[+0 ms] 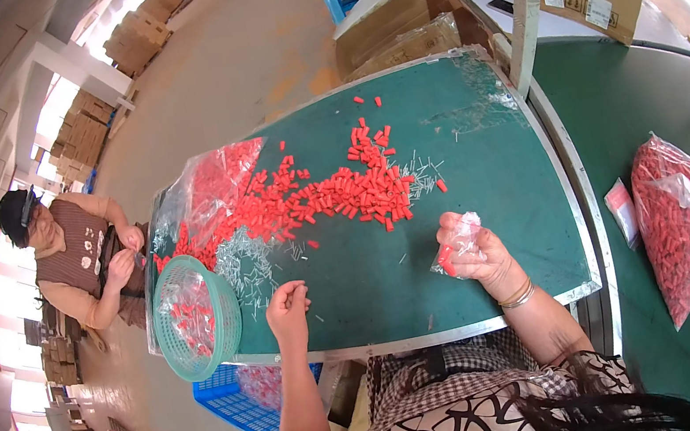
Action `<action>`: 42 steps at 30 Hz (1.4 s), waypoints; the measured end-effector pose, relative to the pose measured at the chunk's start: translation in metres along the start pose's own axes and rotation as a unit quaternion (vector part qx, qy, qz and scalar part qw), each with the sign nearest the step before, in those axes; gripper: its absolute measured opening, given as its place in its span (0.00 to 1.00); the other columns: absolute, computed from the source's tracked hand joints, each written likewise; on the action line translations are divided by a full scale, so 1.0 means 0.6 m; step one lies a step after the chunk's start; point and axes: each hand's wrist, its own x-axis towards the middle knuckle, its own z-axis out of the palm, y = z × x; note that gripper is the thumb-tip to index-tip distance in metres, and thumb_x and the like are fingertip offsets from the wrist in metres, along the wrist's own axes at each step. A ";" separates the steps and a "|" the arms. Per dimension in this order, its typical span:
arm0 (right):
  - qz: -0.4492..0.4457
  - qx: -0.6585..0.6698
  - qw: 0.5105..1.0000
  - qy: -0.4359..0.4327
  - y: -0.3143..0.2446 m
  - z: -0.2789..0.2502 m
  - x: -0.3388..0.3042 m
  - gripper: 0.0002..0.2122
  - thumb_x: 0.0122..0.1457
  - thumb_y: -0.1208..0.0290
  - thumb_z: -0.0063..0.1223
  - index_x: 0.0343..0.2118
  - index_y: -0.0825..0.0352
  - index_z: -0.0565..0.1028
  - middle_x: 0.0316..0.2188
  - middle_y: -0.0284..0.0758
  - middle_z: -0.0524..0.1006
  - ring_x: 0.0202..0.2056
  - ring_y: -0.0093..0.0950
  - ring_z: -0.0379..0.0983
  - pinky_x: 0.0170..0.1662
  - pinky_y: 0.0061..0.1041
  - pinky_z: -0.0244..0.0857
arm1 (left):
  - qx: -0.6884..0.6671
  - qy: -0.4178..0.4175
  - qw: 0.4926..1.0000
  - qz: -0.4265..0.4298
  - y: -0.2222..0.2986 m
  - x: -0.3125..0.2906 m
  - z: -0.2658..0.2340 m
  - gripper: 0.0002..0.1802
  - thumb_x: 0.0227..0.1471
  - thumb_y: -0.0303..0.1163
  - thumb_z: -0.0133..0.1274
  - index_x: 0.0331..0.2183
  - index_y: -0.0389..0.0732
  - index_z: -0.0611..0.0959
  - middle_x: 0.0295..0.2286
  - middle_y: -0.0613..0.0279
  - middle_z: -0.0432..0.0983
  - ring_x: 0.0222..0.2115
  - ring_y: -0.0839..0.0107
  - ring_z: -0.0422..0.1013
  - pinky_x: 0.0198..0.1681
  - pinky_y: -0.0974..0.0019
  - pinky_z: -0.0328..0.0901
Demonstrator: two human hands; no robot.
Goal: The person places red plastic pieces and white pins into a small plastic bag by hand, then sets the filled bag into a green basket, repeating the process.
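My right hand, at the near right of the green-topped table, is closed round a small clear plastic bag with red pieces showing in it. My left hand is over the near edge, fingers curled together. Whatever they may pinch is hidden. Beyond both hands spreads a heap of small red cylindrical pieces. Thin silvery pins lie in a loose pile left of centre. More silvery pins lie at the heap's right end.
A green basket holding bagged red pieces stands at the table's left edge, near a large clear bag of red pieces. Across the table's left side is a co-worker. A blue crate sits below. Another full bag lies right.
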 end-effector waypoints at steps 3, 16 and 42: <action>-0.004 -0.008 1.000 0.016 -0.003 0.002 0.000 0.20 0.48 0.70 0.62 0.42 0.70 0.66 0.27 0.31 0.69 0.10 0.10 0.52 0.12 0.11 0.43 | 0.002 0.007 1.000 -0.001 -0.003 -0.001 -0.001 0.06 0.51 0.25 0.52 0.32 0.35 0.80 0.24 0.66 0.75 0.21 0.83 0.68 0.24 0.80 0.63; 0.042 -0.180 0.977 0.102 0.019 0.008 0.016 0.19 0.47 0.75 0.59 0.44 0.73 0.69 0.22 0.28 0.67 0.13 0.14 0.54 0.15 0.15 0.44 | 0.258 0.089 0.950 0.155 -0.025 0.022 -0.024 0.06 0.45 0.26 0.56 0.29 0.37 0.80 0.23 0.59 0.73 0.22 0.69 0.69 0.27 0.68 0.64; 0.090 -0.237 0.953 0.162 0.031 0.009 0.026 0.19 0.48 0.77 0.60 0.43 0.72 0.69 0.24 0.30 0.69 0.19 0.15 0.60 0.17 0.14 0.49 | 0.509 -0.050 0.838 0.191 -0.008 0.155 0.035 0.04 0.40 0.25 0.54 0.23 0.35 0.79 0.25 0.47 0.74 0.28 0.49 0.71 0.33 0.54 0.66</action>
